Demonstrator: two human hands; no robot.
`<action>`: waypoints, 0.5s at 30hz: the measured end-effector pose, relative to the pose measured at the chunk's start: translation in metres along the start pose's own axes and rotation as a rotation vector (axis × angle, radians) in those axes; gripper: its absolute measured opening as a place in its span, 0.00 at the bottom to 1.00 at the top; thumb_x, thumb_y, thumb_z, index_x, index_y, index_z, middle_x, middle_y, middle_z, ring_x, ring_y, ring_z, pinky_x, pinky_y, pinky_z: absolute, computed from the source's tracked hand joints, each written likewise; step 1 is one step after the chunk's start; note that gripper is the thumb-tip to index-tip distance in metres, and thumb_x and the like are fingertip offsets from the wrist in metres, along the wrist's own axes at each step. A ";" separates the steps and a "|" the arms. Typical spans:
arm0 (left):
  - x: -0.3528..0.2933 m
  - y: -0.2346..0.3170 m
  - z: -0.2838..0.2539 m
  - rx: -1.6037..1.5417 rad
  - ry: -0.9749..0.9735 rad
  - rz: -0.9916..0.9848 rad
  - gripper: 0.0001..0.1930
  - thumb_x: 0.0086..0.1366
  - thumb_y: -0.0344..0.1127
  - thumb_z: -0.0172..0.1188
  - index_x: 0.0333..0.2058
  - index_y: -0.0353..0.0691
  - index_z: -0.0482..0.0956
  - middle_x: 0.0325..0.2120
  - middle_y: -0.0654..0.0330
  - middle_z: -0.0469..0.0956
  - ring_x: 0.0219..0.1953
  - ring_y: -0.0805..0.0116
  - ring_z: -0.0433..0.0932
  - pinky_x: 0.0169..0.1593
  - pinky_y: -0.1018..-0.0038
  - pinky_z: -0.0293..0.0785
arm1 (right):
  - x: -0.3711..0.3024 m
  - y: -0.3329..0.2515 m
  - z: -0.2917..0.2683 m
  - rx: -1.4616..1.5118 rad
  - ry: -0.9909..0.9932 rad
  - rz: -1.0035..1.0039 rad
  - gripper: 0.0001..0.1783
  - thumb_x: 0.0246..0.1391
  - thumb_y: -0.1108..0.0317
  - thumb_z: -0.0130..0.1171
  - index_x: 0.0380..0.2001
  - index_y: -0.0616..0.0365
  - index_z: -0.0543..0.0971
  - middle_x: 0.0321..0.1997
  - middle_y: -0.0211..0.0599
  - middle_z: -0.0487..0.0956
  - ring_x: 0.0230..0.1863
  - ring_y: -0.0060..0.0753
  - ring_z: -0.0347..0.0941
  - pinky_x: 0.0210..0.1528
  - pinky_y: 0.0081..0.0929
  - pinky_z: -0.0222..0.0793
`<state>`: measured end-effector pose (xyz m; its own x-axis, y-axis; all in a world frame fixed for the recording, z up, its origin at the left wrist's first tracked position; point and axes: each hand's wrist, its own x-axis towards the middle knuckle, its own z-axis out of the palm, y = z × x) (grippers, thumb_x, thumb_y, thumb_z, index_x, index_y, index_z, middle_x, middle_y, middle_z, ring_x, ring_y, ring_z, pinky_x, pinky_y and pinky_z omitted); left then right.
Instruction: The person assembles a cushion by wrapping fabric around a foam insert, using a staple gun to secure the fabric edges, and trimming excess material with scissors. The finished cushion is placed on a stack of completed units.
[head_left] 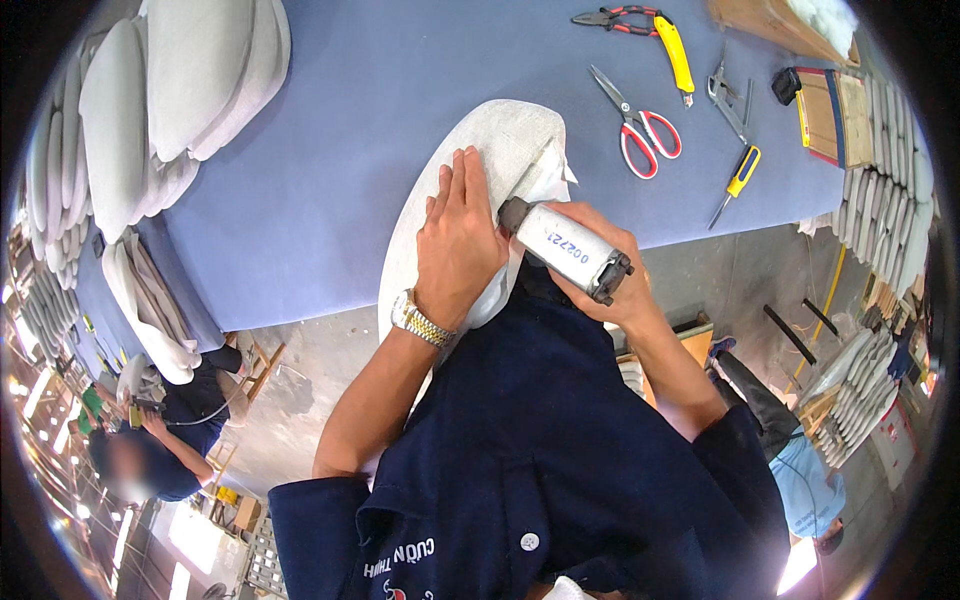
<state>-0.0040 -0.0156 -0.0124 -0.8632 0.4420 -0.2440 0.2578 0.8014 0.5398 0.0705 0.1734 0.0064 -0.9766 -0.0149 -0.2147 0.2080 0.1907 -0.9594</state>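
Note:
A light grey fabric-covered pad with a rounded far end lies across the near edge of the blue-topped table. My left hand presses flat on it, fingers stretched forward and a metal-banded watch on the wrist. Wrapped around a silver staple gun with black ends, my right hand holds it over the pad's right side. The tool's black nose is close to my left thumb; whether it touches the fabric is hidden. Loose white cloth shows along the pad's right edge.
Red-handled scissors, pliers, a yellow cutter, a metal hand tool and a yellow screwdriver lie at the table's far right. Grey pads are stacked at left. A co-worker works at lower left; another person is at right.

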 end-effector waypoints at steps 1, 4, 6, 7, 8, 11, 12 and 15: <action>-0.001 -0.001 0.000 -0.024 0.002 -0.015 0.48 0.53 0.28 0.70 0.71 0.25 0.54 0.68 0.33 0.64 0.70 0.34 0.65 0.66 0.42 0.69 | -0.001 0.003 0.002 -0.005 0.017 -0.011 0.32 0.45 0.68 0.70 0.58 0.61 0.79 0.52 0.47 0.84 0.51 0.42 0.84 0.52 0.31 0.76; -0.001 -0.003 -0.003 -0.073 -0.001 -0.028 0.49 0.53 0.28 0.70 0.71 0.25 0.52 0.66 0.33 0.66 0.70 0.33 0.65 0.66 0.42 0.69 | -0.005 0.005 0.003 -0.033 0.044 -0.098 0.33 0.45 0.71 0.70 0.59 0.61 0.79 0.53 0.48 0.84 0.51 0.42 0.85 0.53 0.32 0.77; -0.003 -0.005 -0.003 -0.100 -0.025 -0.044 0.50 0.53 0.27 0.70 0.71 0.25 0.52 0.66 0.32 0.66 0.70 0.33 0.64 0.67 0.42 0.68 | -0.009 0.007 0.006 -0.037 0.063 -0.115 0.34 0.45 0.70 0.70 0.59 0.61 0.79 0.53 0.48 0.84 0.51 0.43 0.85 0.53 0.32 0.77; -0.003 -0.006 -0.003 -0.096 -0.020 -0.036 0.50 0.53 0.27 0.70 0.71 0.25 0.52 0.66 0.32 0.66 0.70 0.32 0.64 0.67 0.42 0.68 | -0.010 0.007 0.006 -0.039 0.072 -0.124 0.34 0.45 0.70 0.70 0.59 0.61 0.78 0.53 0.48 0.84 0.51 0.43 0.85 0.53 0.32 0.77; -0.004 -0.007 -0.002 -0.098 -0.016 -0.034 0.50 0.53 0.27 0.70 0.71 0.25 0.52 0.66 0.32 0.65 0.70 0.32 0.64 0.67 0.42 0.68 | -0.012 0.008 0.006 -0.033 0.066 -0.129 0.34 0.45 0.70 0.70 0.60 0.61 0.78 0.53 0.49 0.84 0.51 0.43 0.84 0.53 0.33 0.77; -0.004 -0.007 -0.001 -0.114 -0.010 -0.036 0.49 0.53 0.28 0.70 0.71 0.24 0.53 0.67 0.32 0.65 0.70 0.31 0.63 0.67 0.42 0.67 | -0.015 0.007 0.004 -0.023 0.035 -0.130 0.35 0.44 0.69 0.70 0.60 0.62 0.78 0.53 0.49 0.84 0.52 0.44 0.84 0.53 0.33 0.77; -0.004 -0.006 -0.001 -0.123 -0.011 -0.042 0.49 0.53 0.28 0.70 0.71 0.24 0.53 0.67 0.32 0.65 0.70 0.31 0.63 0.67 0.41 0.67 | -0.014 0.005 0.003 -0.026 0.016 -0.120 0.34 0.44 0.68 0.70 0.59 0.62 0.78 0.53 0.49 0.84 0.52 0.44 0.84 0.53 0.33 0.76; -0.004 -0.001 -0.003 -0.163 -0.016 -0.085 0.49 0.54 0.27 0.70 0.71 0.24 0.53 0.67 0.32 0.65 0.70 0.30 0.63 0.67 0.40 0.66 | -0.010 -0.011 0.002 -0.040 -0.018 -0.064 0.33 0.45 0.68 0.70 0.58 0.61 0.79 0.53 0.47 0.84 0.52 0.43 0.84 0.54 0.32 0.76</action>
<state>-0.0022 -0.0193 -0.0092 -0.8717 0.3830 -0.3058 0.1099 0.7608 0.6396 0.0780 0.1699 0.0186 -0.9866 -0.0457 -0.1569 0.1426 0.2277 -0.9632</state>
